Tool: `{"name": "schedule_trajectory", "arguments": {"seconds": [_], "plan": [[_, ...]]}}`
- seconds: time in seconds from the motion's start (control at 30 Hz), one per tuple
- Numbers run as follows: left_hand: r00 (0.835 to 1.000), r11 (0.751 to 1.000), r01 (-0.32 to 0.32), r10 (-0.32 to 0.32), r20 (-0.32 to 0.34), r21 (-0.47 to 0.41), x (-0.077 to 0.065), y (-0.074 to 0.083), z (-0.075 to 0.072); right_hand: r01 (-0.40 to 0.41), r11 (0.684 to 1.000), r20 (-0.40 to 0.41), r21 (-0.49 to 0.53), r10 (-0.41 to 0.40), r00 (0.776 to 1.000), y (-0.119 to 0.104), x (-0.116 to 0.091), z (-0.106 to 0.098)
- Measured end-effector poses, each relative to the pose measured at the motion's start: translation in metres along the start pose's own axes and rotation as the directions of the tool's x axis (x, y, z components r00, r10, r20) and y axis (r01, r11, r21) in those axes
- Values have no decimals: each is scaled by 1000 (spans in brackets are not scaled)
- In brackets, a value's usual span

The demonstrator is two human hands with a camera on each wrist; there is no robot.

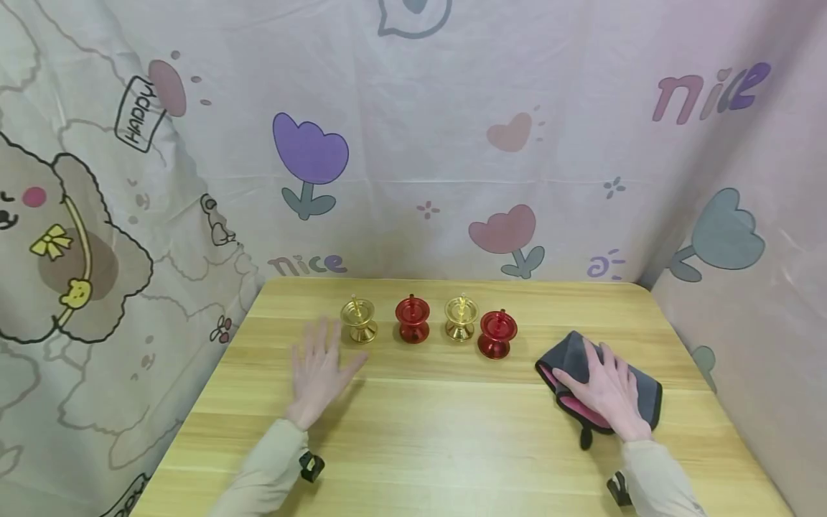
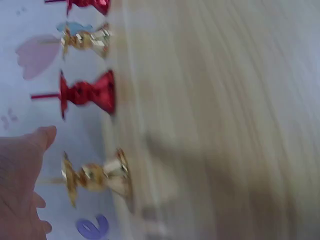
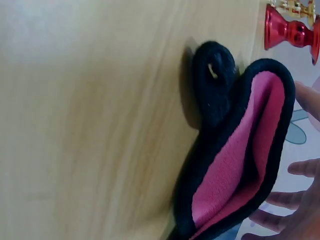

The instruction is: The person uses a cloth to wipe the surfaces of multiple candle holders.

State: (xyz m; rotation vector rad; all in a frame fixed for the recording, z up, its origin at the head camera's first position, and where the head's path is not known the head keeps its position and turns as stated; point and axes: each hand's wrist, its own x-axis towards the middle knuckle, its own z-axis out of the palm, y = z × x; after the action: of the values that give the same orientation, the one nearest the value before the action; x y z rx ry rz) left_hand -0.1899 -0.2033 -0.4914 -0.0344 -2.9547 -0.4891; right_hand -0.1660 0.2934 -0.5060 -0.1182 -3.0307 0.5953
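My left hand (image 1: pixel 318 370), fingers spread and holding nothing, hovers over the table's left side. It is nearest the left gold candle holder (image 1: pixel 359 320), and in the left wrist view its thumb points towards the red candle holder (image 2: pixel 90 93). A second gold candle holder (image 1: pixel 461 319) and another red one (image 1: pixel 497 334) stand upright further right in the row. At the right, my right hand (image 1: pixel 607 384) lies over a folded grey cloth (image 1: pixel 648 384) with spread fingers; whether it presses on it I cannot tell. Pink lining (image 3: pixel 225 187) and a black loop (image 3: pixel 212 85) show on the cloth.
A light wooden table (image 1: pixel 426 438) carries everything. Behind it hangs a patterned white curtain (image 1: pixel 413 143) with printed flowers, and more of it covers the left and right sides. The table's back edge runs just behind the candle holders.
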Motion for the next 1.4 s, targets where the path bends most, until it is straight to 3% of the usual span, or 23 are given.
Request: {"name": "schedule_trajectory", "arguments": {"seconds": [0.2,0.37,0.57,0.7,0.8,0.93,1.1,1.4], "plan": [[996,993,-86,86,-6,-82,4,40,12,-40,999,32,11,40,999,6,2,-6],[989,969,-143,149,16,-201,8,75,28,-45,999,31,11,45,999,8,3,-8],[975,891,-152,206,83,-428,18,121,51,-46,999,19,8,46,999,10,5,-3],[958,827,-116,239,158,-551,24,148,67,-49,999,27,21,48,998,11,7,2],[944,799,-76,250,214,-596,28,166,78,-58,998,55,30,56,997,11,8,5],[940,769,-54,254,228,-637,34,184,90,-78,996,96,43,74,993,12,9,7],[942,730,-72,274,194,-679,41,201,100,-113,993,136,38,107,985,13,14,5],[963,650,-89,248,100,-754,49,221,109,-107,994,175,2,105,979,12,24,1]]}}
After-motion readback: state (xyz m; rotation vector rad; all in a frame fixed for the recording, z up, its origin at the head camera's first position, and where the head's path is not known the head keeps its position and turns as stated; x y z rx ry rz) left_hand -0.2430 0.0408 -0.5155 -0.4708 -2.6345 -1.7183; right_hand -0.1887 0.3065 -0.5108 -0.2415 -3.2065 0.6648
